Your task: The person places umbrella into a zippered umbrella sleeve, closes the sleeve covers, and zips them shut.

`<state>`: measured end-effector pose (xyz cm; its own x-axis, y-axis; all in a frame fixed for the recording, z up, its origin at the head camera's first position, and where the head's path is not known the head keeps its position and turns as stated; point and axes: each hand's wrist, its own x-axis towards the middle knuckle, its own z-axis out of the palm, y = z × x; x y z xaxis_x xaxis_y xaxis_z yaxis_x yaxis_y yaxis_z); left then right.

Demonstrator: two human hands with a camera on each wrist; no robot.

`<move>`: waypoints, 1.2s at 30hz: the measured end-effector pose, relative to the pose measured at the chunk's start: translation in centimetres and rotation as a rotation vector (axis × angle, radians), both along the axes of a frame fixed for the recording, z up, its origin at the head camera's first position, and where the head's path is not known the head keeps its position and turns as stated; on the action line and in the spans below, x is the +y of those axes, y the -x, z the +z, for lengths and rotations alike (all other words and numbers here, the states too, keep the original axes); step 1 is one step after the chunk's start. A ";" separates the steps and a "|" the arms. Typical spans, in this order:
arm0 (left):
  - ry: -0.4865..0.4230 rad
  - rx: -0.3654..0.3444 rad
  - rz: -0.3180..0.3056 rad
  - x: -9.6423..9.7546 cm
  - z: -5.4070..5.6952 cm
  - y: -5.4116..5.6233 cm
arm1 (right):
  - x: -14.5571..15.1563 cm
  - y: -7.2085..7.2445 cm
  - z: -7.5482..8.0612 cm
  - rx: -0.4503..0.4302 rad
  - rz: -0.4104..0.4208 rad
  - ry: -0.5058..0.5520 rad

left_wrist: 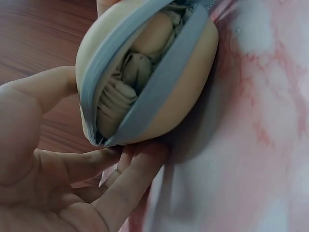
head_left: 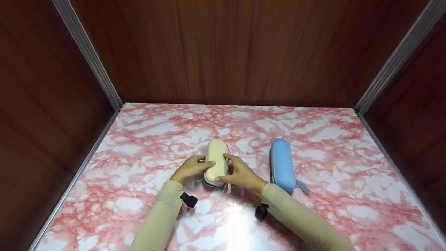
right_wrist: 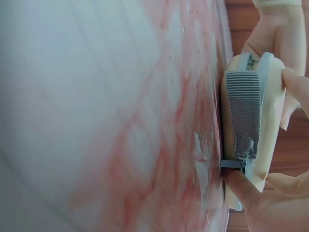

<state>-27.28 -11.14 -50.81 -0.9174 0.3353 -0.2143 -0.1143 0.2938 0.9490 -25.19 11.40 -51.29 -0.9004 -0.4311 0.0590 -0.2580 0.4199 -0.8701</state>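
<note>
A pale yellow zip case [head_left: 216, 151] lies lengthwise in front of me, between both hands. My left hand [head_left: 190, 169] holds its left side, thumb on the lid and the other fingers at the side. On the right, my right hand [head_left: 244, 174] grips the lid's edge between thumb and fingers. The left wrist view shows the grey zip edging [left_wrist: 161, 87] parted, with crumpled olive material [left_wrist: 116, 101] inside. A ribbed grey strap [right_wrist: 244, 111] runs along the case's side in the right wrist view, with a right fingertip at the zip pull [right_wrist: 232, 164].
A closed-looking blue zip case [head_left: 283, 164] lies to the right, its grey strap [head_left: 303, 187] sticking out at the near end. The red-and-white marbled tabletop [head_left: 146, 139] is bounded by brown wood-grain panels [head_left: 223, 52] at the back and sides.
</note>
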 end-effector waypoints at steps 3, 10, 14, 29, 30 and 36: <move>0.040 0.026 -0.003 0.1 0.1 -0.2 | 0.1 0.0 -0.1 -0.030 0.003 0.041; 0.018 0.011 0.003 0.2 0.2 -0.8 | 0.6 0.3 -0.2 -0.087 -0.036 0.106; -0.005 0.040 0.000 0.6 0.1 -1.0 | 0.9 0.3 0.1 -0.123 -0.065 0.183; -0.378 -0.042 0.148 2.1 1.2 -1.4 | 2.0 1.3 2.3 -0.225 -0.246 0.423; -0.384 -0.048 0.136 2.1 1.3 -1.4 | 2.2 1.5 2.5 -0.239 -0.254 0.433; -0.417 -0.094 0.046 1.7 1.6 -1.5 | 3.2 2.1 2.9 -0.346 -0.260 0.474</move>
